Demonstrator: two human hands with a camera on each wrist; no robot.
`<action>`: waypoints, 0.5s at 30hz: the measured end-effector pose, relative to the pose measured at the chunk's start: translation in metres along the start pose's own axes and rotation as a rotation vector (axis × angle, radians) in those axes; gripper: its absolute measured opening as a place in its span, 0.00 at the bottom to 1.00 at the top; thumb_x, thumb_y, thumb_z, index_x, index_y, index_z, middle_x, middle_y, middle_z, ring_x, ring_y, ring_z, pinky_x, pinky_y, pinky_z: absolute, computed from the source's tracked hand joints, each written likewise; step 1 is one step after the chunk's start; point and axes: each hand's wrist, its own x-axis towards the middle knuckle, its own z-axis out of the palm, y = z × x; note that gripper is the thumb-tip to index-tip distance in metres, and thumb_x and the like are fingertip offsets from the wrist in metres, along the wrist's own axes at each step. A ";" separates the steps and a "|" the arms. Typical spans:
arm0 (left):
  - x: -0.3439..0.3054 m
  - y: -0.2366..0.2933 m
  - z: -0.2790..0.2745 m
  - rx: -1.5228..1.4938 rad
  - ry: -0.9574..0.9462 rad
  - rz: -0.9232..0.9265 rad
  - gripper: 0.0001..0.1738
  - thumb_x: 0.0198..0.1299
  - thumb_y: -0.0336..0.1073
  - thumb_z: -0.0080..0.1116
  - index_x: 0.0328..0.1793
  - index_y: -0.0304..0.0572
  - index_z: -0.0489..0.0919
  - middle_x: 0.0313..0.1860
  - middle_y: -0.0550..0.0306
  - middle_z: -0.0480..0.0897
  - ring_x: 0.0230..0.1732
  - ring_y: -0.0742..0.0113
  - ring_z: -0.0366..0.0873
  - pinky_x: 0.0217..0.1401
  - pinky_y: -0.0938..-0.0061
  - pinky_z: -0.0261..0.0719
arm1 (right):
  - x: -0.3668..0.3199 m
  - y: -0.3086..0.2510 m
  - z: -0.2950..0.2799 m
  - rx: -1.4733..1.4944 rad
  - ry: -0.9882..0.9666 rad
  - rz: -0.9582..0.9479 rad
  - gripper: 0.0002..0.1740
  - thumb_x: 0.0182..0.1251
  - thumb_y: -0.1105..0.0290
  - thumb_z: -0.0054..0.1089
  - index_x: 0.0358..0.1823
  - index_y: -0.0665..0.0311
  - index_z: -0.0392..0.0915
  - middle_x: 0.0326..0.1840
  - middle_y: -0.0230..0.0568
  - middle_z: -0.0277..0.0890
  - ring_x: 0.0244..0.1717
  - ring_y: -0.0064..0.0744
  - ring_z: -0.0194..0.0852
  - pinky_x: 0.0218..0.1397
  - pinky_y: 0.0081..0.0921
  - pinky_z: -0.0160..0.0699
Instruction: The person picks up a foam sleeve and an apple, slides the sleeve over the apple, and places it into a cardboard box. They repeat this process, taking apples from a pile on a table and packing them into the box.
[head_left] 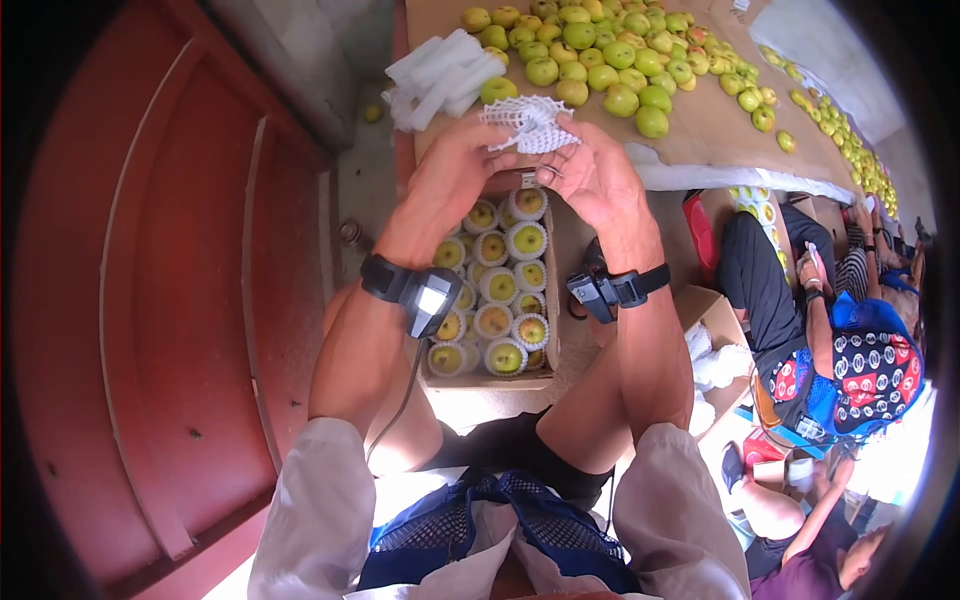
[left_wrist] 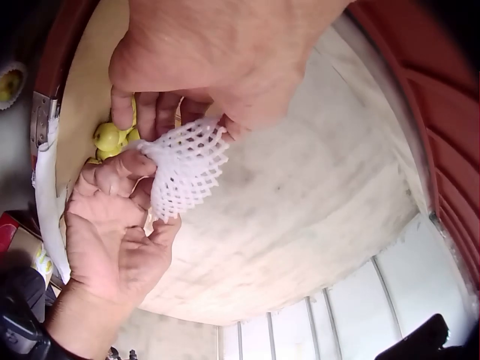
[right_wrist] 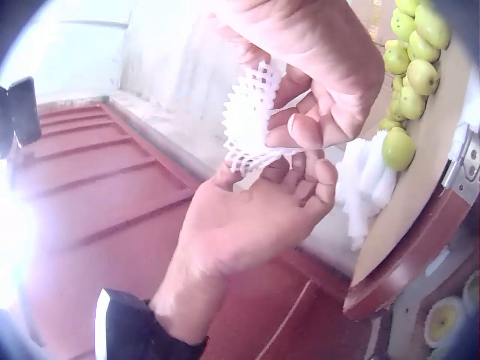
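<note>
A white foam fruit net (head_left: 530,122) is stretched between both hands, above the near edge of the table. Its mesh flares out like a cone in the left wrist view, with no apple showing through it. My left hand (head_left: 452,168) pinches the net from the left side. From the other side my right hand (head_left: 598,178) grips it, fingers curled at the gathered end of the net (left_wrist: 189,169). Just beyond the hands, a stack of flat white foam nets (head_left: 445,75) lies beside a green apple (head_left: 498,90).
Many loose yellow-green apples (head_left: 620,60) cover the brown tabletop (head_left: 700,130). Below the hands, a box (head_left: 540,380) holds netted apples (head_left: 498,285). An open carton with white foam (head_left: 715,365) stands at right, near other seated people. A red door (head_left: 190,280) rises at left.
</note>
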 end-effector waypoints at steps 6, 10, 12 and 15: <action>0.008 -0.006 -0.005 0.251 0.030 0.003 0.15 0.66 0.32 0.59 0.58 0.41 0.80 0.56 0.59 0.83 0.55 0.71 0.76 0.55 0.73 0.75 | -0.001 -0.005 -0.002 0.065 0.058 -0.060 0.15 0.76 0.62 0.59 0.57 0.62 0.77 0.49 0.39 0.83 0.46 0.33 0.78 0.44 0.30 0.72; 0.010 -0.009 -0.008 0.172 0.052 -0.035 0.14 0.70 0.30 0.57 0.60 0.40 0.80 0.56 0.58 0.83 0.54 0.70 0.78 0.54 0.73 0.77 | -0.003 -0.004 0.001 0.077 0.095 -0.068 0.15 0.76 0.62 0.60 0.57 0.62 0.78 0.48 0.38 0.83 0.44 0.31 0.78 0.43 0.28 0.71; 0.011 -0.011 -0.008 0.098 0.033 -0.047 0.14 0.72 0.31 0.57 0.61 0.39 0.80 0.56 0.57 0.83 0.53 0.70 0.80 0.53 0.72 0.78 | 0.003 -0.004 -0.009 0.100 0.053 -0.047 0.16 0.77 0.62 0.59 0.58 0.63 0.77 0.52 0.39 0.83 0.48 0.32 0.80 0.47 0.30 0.74; 0.015 -0.015 -0.016 0.062 -0.043 -0.078 0.18 0.75 0.33 0.57 0.68 0.39 0.77 0.61 0.58 0.82 0.58 0.68 0.81 0.58 0.68 0.82 | 0.001 -0.004 -0.003 0.107 0.036 -0.047 0.17 0.80 0.62 0.56 0.61 0.65 0.76 0.57 0.40 0.83 0.54 0.33 0.82 0.56 0.34 0.79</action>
